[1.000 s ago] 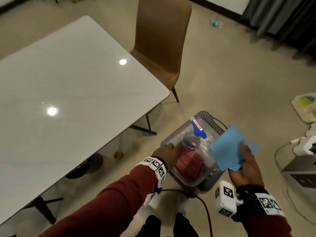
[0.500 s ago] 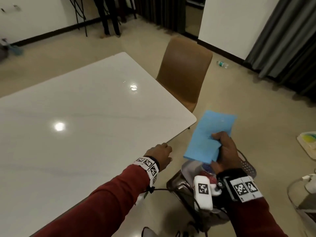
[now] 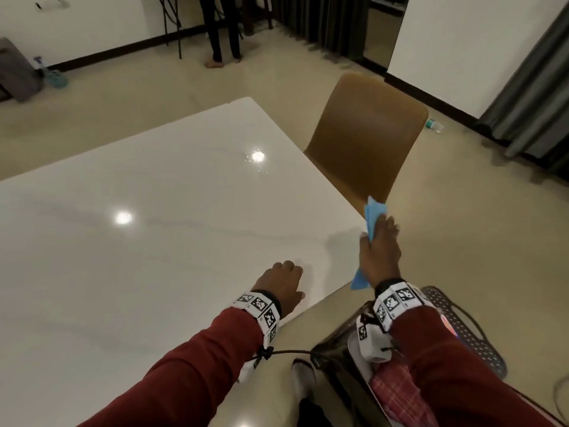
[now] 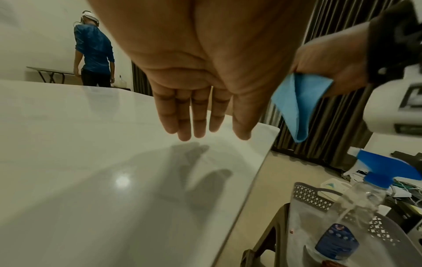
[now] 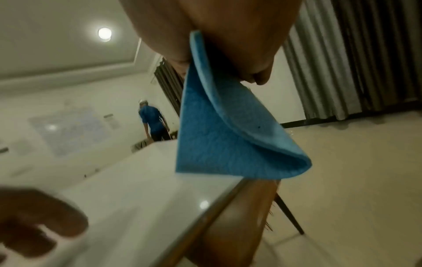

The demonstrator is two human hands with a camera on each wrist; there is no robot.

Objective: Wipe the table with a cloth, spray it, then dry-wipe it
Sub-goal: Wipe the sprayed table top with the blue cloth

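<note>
A glossy white table (image 3: 138,241) fills the left of the head view. My left hand (image 3: 281,280) hovers just above its near right corner, fingers (image 4: 194,117) straight and relaxed, holding nothing. My right hand (image 3: 380,245) is raised beside the table's right edge and grips a folded blue cloth (image 3: 374,215), which hangs from the fingers in the right wrist view (image 5: 228,135). A clear spray bottle (image 4: 356,204) with a blue trigger head stands in the grey basket (image 4: 308,195) on the floor, seen in the left wrist view.
A brown chair (image 3: 366,137) is tucked at the table's right side. The basket (image 3: 462,328) also holds a red checked cloth (image 3: 397,392) below my right arm. Another person (image 3: 223,29) stands at the far wall. A small bottle (image 3: 434,125) lies on the floor.
My right hand lifted the blue cloth out of the basket and up beside the table's edge. My left hand left the basket and moved over the table's corner.
</note>
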